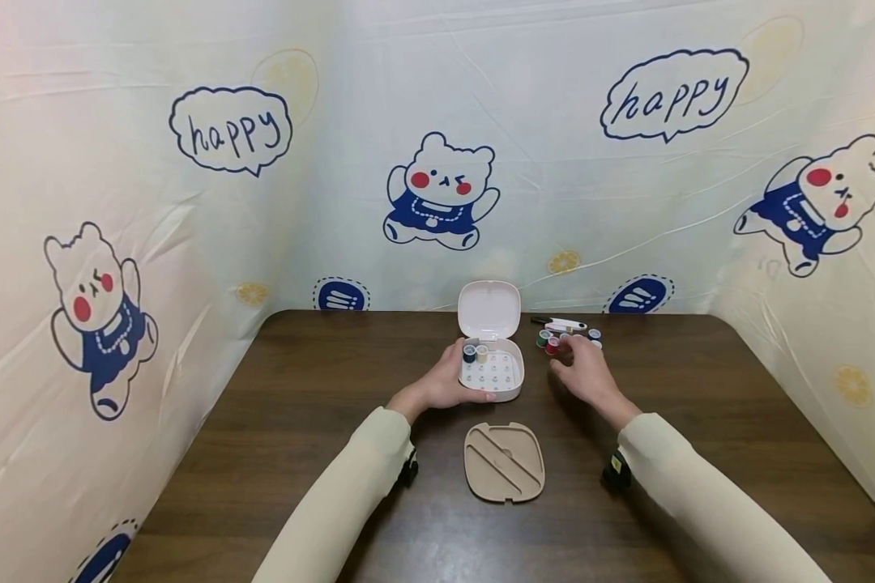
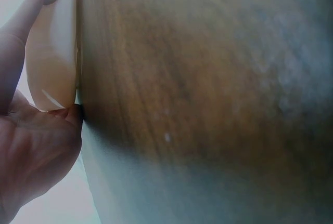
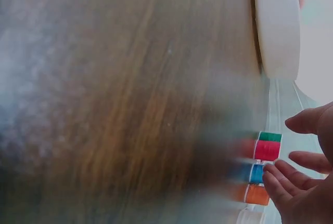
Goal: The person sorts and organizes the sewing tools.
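My left hand [image 1: 446, 382] grips the white sewing box [image 1: 509, 394] from its left side, the thumb along its front. Its lid [image 1: 489, 309] stands open at the back. Inside, a dark green thread spool [image 1: 470, 354] and a cream thread spool [image 1: 482, 354] sit on a pegged base. My right hand [image 1: 586, 374] reaches over several loose spools right of the box, thumb and fingers apart. Close to its fingers are a red spool [image 3: 268, 150], a green spool [image 3: 270, 136], a blue spool [image 3: 257, 173] and an orange spool [image 3: 256, 195]. Whether a fingertip touches the blue one is unclear.
A beige grooved tray [image 1: 505, 463] lies on the brown table [image 1: 321, 405] in front of the box. Behind the spools lies a slim white-and-black tool [image 1: 565, 324]. A printed curtain [image 1: 350, 162] closes off the back and sides.
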### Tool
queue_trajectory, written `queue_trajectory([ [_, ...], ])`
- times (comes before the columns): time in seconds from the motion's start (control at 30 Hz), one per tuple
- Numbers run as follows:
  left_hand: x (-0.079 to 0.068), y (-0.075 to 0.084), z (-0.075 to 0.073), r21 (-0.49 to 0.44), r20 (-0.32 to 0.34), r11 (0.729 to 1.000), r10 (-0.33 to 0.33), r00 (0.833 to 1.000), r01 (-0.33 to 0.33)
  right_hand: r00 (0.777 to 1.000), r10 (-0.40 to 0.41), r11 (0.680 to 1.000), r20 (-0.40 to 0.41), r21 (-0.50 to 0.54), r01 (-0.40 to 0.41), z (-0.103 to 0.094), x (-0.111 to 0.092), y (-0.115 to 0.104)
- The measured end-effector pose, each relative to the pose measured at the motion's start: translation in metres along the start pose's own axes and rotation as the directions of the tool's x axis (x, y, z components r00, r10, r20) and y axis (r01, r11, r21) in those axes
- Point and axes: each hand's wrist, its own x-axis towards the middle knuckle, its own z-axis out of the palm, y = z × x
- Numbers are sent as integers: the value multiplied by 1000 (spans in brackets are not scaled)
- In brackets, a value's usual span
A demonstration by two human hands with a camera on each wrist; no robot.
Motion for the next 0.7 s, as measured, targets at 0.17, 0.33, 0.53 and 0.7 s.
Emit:
queue_trajectory([
  [0.17, 1, 0, 0, 0, 4, 1000, -5, 1000, 5, 999, 20, 1000, -25, 11, -20, 1, 3, 4],
  [0.33, 1, 0, 0, -2, 5, 1000, -10, 1000, 10, 997, 74, 996, -1, 48, -74, 5, 6, 7],
  [0.53, 1, -2, 1, 0, -3, 1000, -4, 1000, 4, 992, 124, 989, 15, 84, -124, 11, 11, 8],
  [0.7, 0, -2, 1, 8, -4, 1000, -8, 1000, 8, 992, 126, 987, 7, 96, -126, 15, 13, 8],
])
